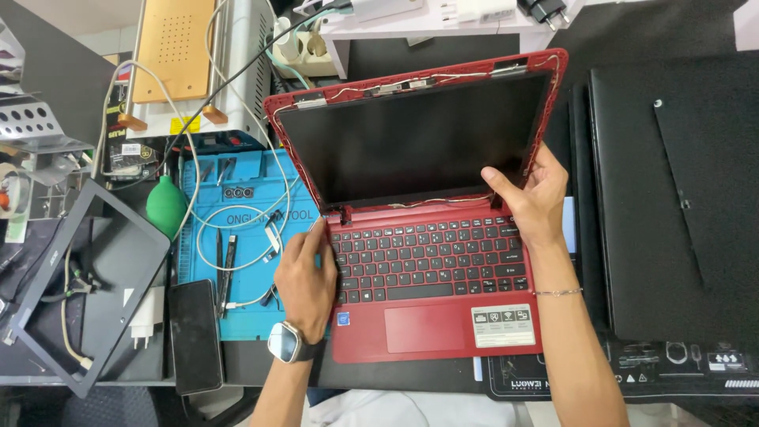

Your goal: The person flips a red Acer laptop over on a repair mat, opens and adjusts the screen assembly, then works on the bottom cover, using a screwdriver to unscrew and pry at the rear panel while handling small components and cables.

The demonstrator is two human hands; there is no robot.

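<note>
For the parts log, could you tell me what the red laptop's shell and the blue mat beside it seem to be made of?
Red laptop: probably moulded plastic with a satin finish, judging by its even colour and soft sheen. Blue mat: looks like matte silicone or rubber, with moulded compartments and no glare.

I see the red laptop [427, 269] lying open on the bench, bezel off, wires bare around its dark screen [411, 138].
</note>
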